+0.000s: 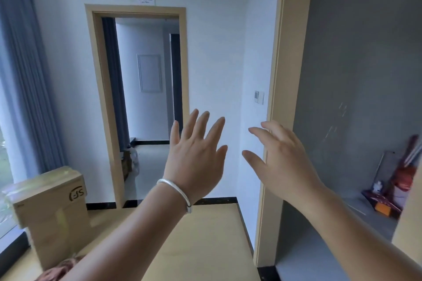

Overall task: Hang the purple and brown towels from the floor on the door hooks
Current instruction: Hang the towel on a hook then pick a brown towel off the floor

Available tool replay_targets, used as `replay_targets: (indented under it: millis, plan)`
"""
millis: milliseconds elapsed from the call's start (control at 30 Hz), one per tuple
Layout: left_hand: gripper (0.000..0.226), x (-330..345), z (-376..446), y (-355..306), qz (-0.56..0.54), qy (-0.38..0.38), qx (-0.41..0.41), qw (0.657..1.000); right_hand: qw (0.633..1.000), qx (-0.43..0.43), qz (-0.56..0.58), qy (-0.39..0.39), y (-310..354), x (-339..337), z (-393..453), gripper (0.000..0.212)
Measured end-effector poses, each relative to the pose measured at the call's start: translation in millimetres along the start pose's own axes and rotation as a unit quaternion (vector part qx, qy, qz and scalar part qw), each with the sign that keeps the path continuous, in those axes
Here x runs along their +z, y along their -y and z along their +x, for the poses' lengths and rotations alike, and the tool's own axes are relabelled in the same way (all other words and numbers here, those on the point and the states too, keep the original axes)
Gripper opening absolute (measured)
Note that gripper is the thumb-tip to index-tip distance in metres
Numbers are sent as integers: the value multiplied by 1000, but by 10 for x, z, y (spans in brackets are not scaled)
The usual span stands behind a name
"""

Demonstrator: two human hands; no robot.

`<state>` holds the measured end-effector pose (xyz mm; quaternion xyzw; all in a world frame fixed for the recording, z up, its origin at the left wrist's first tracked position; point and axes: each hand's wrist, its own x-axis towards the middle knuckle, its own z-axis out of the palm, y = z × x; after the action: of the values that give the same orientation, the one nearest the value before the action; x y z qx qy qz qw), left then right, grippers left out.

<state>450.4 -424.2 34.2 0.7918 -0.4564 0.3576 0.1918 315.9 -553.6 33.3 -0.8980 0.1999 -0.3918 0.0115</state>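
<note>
White-walled room with a wood floor (205, 246), a doorway (139, 98) straight ahead and another door frame (277, 98) on the right. Only a bit of brownish towel (61, 268) peeks in at the bottom-left edge on the floor, just beside a cardboard box (52, 207); can't tell which way it runs. Both arms are stretched forward at chest height. Left hand (194, 159), silver bangle (177, 191) on the wrist, has fingers spread and pointing up, holding nothing. Right hand (283, 162) is loose, fingers relaxed and angled toward the left, also empty.
</note>
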Motion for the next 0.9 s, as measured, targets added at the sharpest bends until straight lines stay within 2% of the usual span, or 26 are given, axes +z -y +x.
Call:
replay_targets:
  millis: [367,900]
  plan:
    - [56,1135,940,483,-22,18,18,999,1000,14,-1,-1,-455,1020,1006,50]
    - [55,3092,2807,837,25,21,-17,999,999,-14,40,16,-1902,2518,2994,51]
